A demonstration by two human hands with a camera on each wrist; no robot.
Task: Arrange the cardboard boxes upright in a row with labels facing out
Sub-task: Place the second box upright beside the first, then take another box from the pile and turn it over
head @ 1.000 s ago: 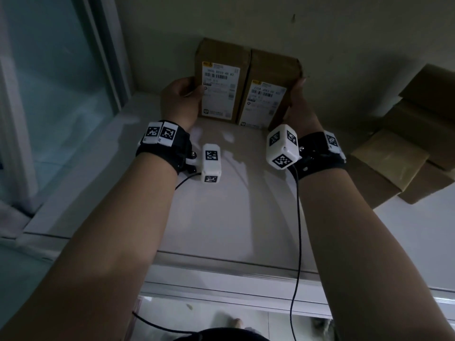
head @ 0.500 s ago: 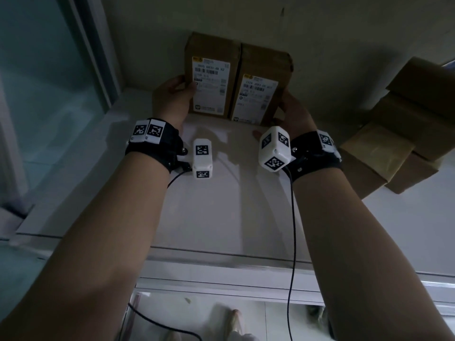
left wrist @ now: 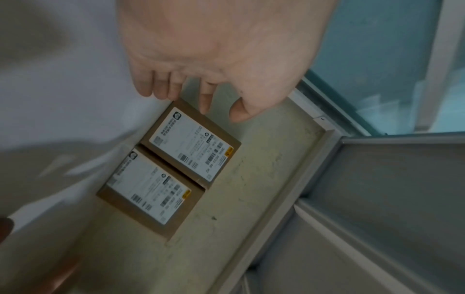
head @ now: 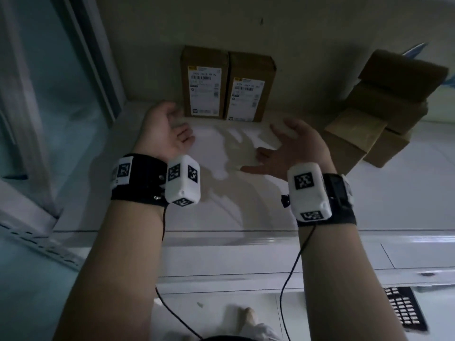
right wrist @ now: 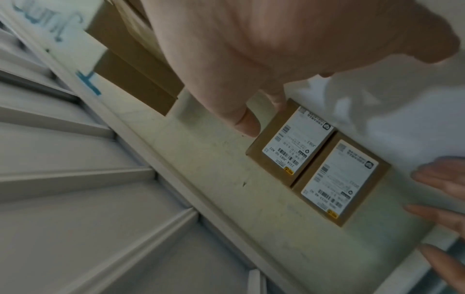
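Left hand (head: 165,131) and right hand (head: 293,146) hover above the white ledge (head: 246,198), palms turned inward, fingers loosely spread, holding nothing and clear of the boxes. Left box (head: 204,81) and right box (head: 249,86) stand upright, side by side and touching, backs against the wall (head: 246,20). Each brown carton shows a white shipping label with barcodes and a small yellow mark facing outward; the right box's label reads "J083". More cardboard boxes (head: 379,107) lie piled well to the right.

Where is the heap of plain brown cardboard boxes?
In the head view, the heap of plain brown cardboard boxes sits far right on the white shelf, beyond the right hand.
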